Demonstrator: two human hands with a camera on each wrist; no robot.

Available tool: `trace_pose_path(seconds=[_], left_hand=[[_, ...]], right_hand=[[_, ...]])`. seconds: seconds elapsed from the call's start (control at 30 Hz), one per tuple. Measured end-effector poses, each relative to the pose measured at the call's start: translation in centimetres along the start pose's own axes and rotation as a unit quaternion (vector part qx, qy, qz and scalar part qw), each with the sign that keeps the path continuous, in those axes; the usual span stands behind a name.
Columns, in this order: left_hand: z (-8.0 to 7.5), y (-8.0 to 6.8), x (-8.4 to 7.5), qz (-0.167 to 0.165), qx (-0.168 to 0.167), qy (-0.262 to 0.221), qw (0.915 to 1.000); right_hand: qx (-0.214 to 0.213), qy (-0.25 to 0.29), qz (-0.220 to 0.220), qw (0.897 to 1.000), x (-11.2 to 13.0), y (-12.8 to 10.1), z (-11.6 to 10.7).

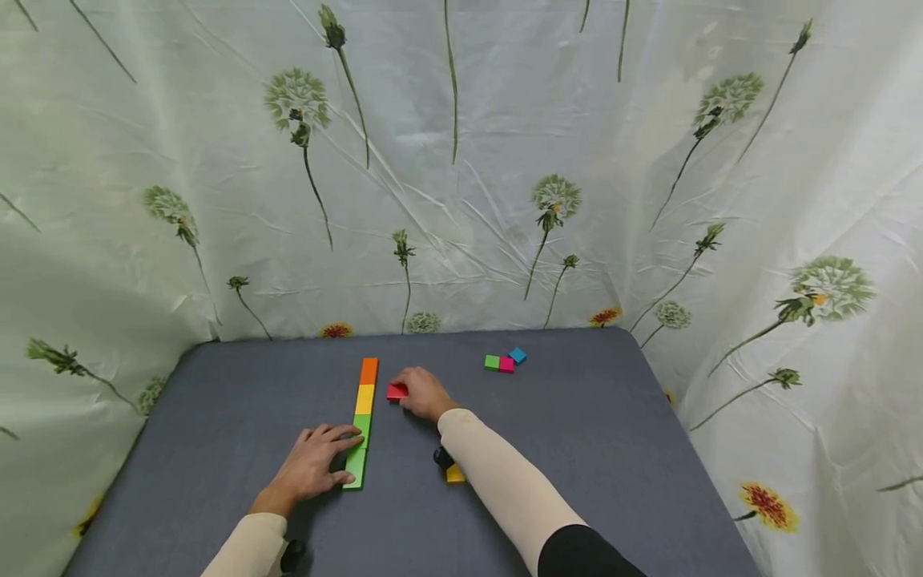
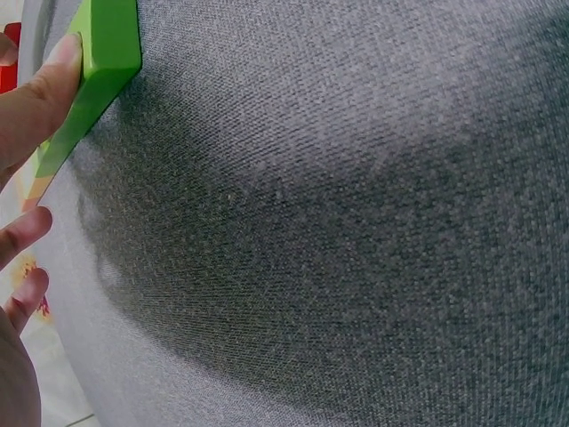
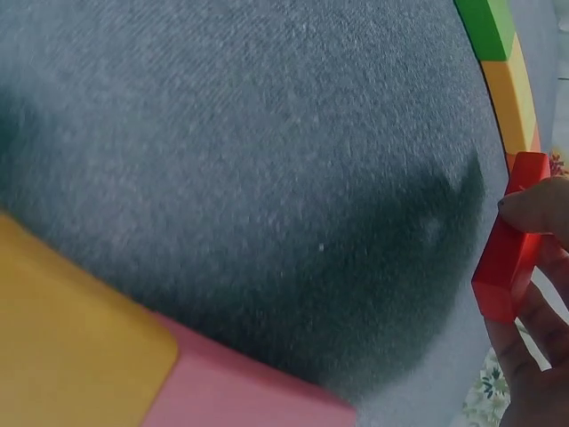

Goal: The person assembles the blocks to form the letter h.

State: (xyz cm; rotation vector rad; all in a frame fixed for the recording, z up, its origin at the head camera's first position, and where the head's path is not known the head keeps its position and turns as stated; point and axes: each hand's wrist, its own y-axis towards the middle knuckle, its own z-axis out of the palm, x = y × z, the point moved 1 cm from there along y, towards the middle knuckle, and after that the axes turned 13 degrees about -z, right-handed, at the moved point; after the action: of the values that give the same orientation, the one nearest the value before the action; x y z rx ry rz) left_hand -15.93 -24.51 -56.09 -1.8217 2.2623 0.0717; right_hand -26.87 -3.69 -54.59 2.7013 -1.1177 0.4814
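The right hand (image 1: 425, 393) pinches a red block (image 1: 397, 391) between its fingers, just right of the orange end of a row of blocks (image 1: 362, 422) running orange, yellow, green away-to-near on the grey tabletop (image 1: 591, 449). The left hand (image 1: 312, 466) lies flat with relaxed fingers resting on the row's near green block (image 2: 98, 71), thumb at its edge. A yellow block (image 1: 455, 474) peeks out beneath the right forearm. Farther right sit a green, a pink and a blue block (image 1: 505, 361), close together.
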Motion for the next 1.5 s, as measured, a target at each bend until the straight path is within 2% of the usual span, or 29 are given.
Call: trace_pose_path(seconds=[0.37,0.53,0.77,1.0,1.5], left_hand=[[0.3,-0.2,0.1,0.004,-0.014,-0.001,0.9999],[0.3,-0.1,0.0,-0.002,-0.007,0.003,1.0],[0.0,-0.1,-0.1,-0.007,-0.002,-0.003,1.0],[0.0,-0.2,0.0,-0.008,0.003,-0.001,1.0],[0.2,-0.3,0.0,-0.005,-0.008,-0.004,0.9999]], right_hand=[[0.036,0.001,0.016,0.999,1.2,0.5,1.0],[0.029,-0.007,0.023,0.999,1.4,0.5,1.8],[0.01,0.0,0.01,1.0,1.9,0.5,2.1],[0.019,0.021,0.026,0.999,2.1,0.5,2.3],[0.003,0.028,0.029,0.999,1.9,0.1,2.8]])
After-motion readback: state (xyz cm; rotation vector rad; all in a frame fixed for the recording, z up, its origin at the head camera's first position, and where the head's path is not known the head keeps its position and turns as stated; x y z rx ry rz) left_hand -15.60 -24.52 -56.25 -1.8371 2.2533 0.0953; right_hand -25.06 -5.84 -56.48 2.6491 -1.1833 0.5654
